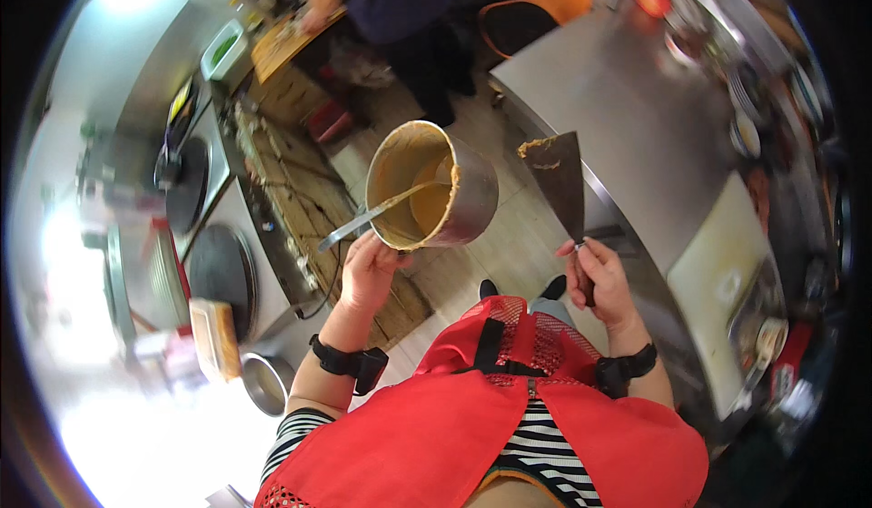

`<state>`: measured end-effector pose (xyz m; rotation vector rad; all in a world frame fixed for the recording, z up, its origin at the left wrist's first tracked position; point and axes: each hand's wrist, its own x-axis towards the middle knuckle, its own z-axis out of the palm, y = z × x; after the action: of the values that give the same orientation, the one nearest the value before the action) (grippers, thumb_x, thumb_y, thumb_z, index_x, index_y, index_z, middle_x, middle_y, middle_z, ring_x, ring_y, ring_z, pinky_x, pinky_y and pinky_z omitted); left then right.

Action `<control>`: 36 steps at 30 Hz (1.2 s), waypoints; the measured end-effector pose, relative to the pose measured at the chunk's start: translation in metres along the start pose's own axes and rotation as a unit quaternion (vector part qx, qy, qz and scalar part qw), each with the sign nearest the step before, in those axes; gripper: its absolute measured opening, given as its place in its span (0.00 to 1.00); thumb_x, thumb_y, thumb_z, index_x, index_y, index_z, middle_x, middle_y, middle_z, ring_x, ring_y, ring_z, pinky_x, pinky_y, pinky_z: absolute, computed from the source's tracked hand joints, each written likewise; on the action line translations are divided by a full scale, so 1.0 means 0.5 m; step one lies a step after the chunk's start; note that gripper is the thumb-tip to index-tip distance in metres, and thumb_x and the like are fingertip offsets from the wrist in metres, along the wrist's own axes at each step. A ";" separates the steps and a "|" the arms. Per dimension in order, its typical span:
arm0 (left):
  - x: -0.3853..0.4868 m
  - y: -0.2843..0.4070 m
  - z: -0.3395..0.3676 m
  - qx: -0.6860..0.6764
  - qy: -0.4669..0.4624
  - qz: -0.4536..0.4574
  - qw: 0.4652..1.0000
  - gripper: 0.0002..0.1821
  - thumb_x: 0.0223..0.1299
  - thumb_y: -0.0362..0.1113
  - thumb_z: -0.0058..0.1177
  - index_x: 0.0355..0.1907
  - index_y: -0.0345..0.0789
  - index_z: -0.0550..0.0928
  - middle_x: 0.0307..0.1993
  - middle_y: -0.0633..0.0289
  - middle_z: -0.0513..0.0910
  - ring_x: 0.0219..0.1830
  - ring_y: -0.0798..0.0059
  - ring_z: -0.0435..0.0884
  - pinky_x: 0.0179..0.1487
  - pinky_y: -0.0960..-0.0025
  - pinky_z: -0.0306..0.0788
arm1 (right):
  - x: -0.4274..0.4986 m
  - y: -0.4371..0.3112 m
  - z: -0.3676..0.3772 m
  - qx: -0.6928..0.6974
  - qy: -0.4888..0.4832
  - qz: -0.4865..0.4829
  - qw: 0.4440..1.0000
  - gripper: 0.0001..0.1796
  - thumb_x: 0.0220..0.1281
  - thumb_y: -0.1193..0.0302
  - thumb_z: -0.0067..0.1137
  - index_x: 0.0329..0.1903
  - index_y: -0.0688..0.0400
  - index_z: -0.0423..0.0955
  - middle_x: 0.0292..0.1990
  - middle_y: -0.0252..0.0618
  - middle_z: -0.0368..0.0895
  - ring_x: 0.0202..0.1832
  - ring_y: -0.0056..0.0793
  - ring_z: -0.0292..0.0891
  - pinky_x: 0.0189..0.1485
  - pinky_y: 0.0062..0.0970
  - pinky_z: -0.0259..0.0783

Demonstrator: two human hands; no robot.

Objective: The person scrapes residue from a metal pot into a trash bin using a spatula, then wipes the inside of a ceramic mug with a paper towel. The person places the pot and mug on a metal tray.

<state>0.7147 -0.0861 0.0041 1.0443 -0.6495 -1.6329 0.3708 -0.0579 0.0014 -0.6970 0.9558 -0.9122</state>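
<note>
My left hand [371, 270] grips a metal pot [475, 198] near its lower rim; where exactly its fingers hold is partly hidden. The pot is tilted towards me, its inner wall and rim smeared with a brownish-orange paste. A metal spoon [351, 227] leans inside, its handle sticking out over the rim on the left. In my right hand [599, 280] is the handle of a wide, flat metal scraper [560, 181], blade pointing up and away, with paste along its far edge. Pot and scraper are apart, both held above the floor.
A steel counter [613, 106] runs along the right, bearing a white cutting board [715, 270]. Round dark griddle plates [221, 280] and a small metal pot [267, 382] stand on the left. Another person [409, 4] stands ahead beside a wooden board [286, 41]; an orange chair [555, 1] is near.
</note>
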 end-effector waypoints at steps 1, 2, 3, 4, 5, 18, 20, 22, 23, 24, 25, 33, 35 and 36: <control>0.008 0.006 0.019 0.018 0.003 -0.017 1.000 0.11 0.68 0.37 0.38 0.33 0.36 0.74 0.22 0.74 0.65 0.27 0.83 0.68 0.40 0.68 0.72 | -0.032 -0.001 -0.021 -0.008 0.016 -0.031 0.999 0.17 0.72 0.63 0.43 0.44 0.64 0.73 0.17 0.29 0.67 0.12 0.15 0.60 0.15 0.16 0.54; 0.023 0.020 0.030 -0.013 -0.056 -0.023 0.998 0.11 0.67 0.36 0.38 0.33 0.34 0.74 0.23 0.72 0.67 0.30 0.80 0.72 0.40 0.66 0.73 | -0.056 0.002 -0.036 -0.033 0.025 -0.027 0.999 0.16 0.71 0.65 0.43 0.47 0.65 0.73 0.16 0.28 0.66 0.12 0.14 0.60 0.16 0.16 0.55; 0.031 0.028 0.054 0.014 -0.069 -0.028 0.997 0.11 0.67 0.36 0.39 0.32 0.34 0.73 0.23 0.71 0.68 0.32 0.78 0.74 0.40 0.65 0.74 | -0.090 0.005 -0.052 -0.037 0.017 -0.031 0.999 0.16 0.71 0.66 0.43 0.47 0.65 0.73 0.16 0.27 0.66 0.12 0.14 0.60 0.17 0.16 0.55; 0.040 0.034 0.080 0.024 -0.098 -0.036 0.994 0.11 0.67 0.36 0.39 0.31 0.35 0.73 0.23 0.71 0.68 0.32 0.78 0.74 0.40 0.65 0.74 | -0.122 0.007 -0.068 -0.042 0.008 -0.035 0.998 0.16 0.70 0.67 0.43 0.48 0.65 0.73 0.16 0.27 0.66 0.12 0.14 0.60 0.17 0.16 0.55; 0.051 0.035 0.108 0.027 -0.140 -0.039 0.989 0.10 0.67 0.36 0.39 0.31 0.35 0.72 0.22 0.71 0.67 0.31 0.77 0.73 0.40 0.65 0.74 | -0.150 0.011 -0.084 -0.044 -0.004 -0.042 0.998 0.15 0.70 0.68 0.43 0.49 0.65 0.73 0.16 0.27 0.66 0.13 0.14 0.60 0.17 0.16 0.55; -0.044 -0.181 0.533 0.187 -0.290 -0.112 0.932 0.13 0.68 0.35 0.37 0.23 0.39 0.66 0.18 0.72 0.58 0.25 0.78 0.60 0.37 0.67 0.62 | -0.491 0.036 -0.337 0.028 0.076 -0.117 0.990 0.17 0.70 0.67 0.43 0.50 0.66 0.74 0.15 0.28 0.66 0.12 0.14 0.60 0.17 0.17 0.53; -0.071 -0.226 0.586 0.153 -0.309 -0.128 0.930 0.13 0.68 0.35 0.38 0.23 0.40 0.65 0.18 0.73 0.57 0.24 0.79 0.59 0.37 0.67 0.63 | -0.537 0.036 -0.380 0.061 0.069 -0.136 0.986 0.16 0.71 0.68 0.42 0.51 0.65 0.73 0.17 0.28 0.65 0.13 0.14 0.59 0.17 0.17 0.55; -0.098 -0.269 0.632 0.134 -0.313 -0.135 0.931 0.14 0.69 0.37 0.39 0.23 0.41 0.64 0.18 0.74 0.56 0.22 0.82 0.56 0.38 0.68 0.64 | -0.576 0.045 -0.404 0.116 0.096 -0.152 0.977 0.16 0.72 0.68 0.41 0.52 0.65 0.72 0.18 0.28 0.66 0.13 0.14 0.59 0.17 0.17 0.56; -0.109 -0.289 0.655 0.135 -0.300 -0.119 0.937 0.15 0.70 0.37 0.38 0.23 0.41 0.64 0.18 0.74 0.56 0.22 0.83 0.55 0.38 0.68 0.64 | -0.590 0.047 -0.412 0.144 0.107 -0.159 0.971 0.16 0.72 0.68 0.40 0.52 0.66 0.72 0.18 0.28 0.66 0.13 0.14 0.59 0.17 0.17 0.56; -0.124 -0.313 0.676 0.136 -0.287 -0.102 0.943 0.15 0.71 0.38 0.38 0.23 0.41 0.63 0.18 0.74 0.56 0.21 0.83 0.55 0.38 0.68 0.65 | -0.609 0.052 -0.423 0.108 0.100 -0.181 0.972 0.20 0.73 0.65 0.41 0.54 0.68 0.69 0.19 0.32 0.68 0.14 0.16 0.62 0.17 0.17 0.60; -0.137 -0.336 0.695 0.131 -0.278 -0.087 0.948 0.15 0.71 0.39 0.38 0.24 0.42 0.63 0.18 0.74 0.55 0.21 0.84 0.54 0.38 0.68 0.65 | -0.625 0.059 -0.424 0.114 0.099 -0.172 0.973 0.19 0.73 0.65 0.41 0.54 0.68 0.70 0.19 0.32 0.68 0.14 0.16 0.62 0.17 0.16 0.60; -0.187 -0.480 0.839 0.082 -0.202 -0.066 0.974 0.18 0.74 0.45 0.38 0.25 0.42 0.62 0.21 0.72 0.58 0.24 0.83 0.56 0.42 0.68 0.65 | -0.655 0.095 -0.392 0.126 0.123 -0.148 0.973 0.16 0.74 0.69 0.38 0.52 0.66 0.71 0.17 0.29 0.66 0.14 0.16 0.61 0.20 0.17 0.58; -0.191 -0.489 0.863 0.052 -0.237 -0.086 0.966 0.13 0.74 0.43 0.37 0.32 0.41 0.68 0.25 0.72 0.67 0.28 0.84 0.65 0.43 0.71 0.67 | -0.645 0.095 -0.388 0.120 0.140 -0.151 0.971 0.16 0.74 0.69 0.38 0.52 0.66 0.71 0.17 0.30 0.66 0.14 0.16 0.61 0.21 0.18 0.59; -0.195 -0.499 0.877 0.056 -0.230 -0.085 0.968 0.12 0.74 0.43 0.37 0.35 0.41 0.70 0.26 0.72 0.70 0.30 0.84 0.67 0.44 0.72 0.67 | -0.641 0.095 -0.386 0.133 0.145 -0.153 0.969 0.16 0.74 0.69 0.39 0.53 0.66 0.71 0.17 0.30 0.66 0.14 0.16 0.61 0.21 0.18 0.59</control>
<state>0.2192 0.0459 0.0365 0.8185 -0.9891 -2.0327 0.1235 0.2269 0.0011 -0.4953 0.9714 -1.4161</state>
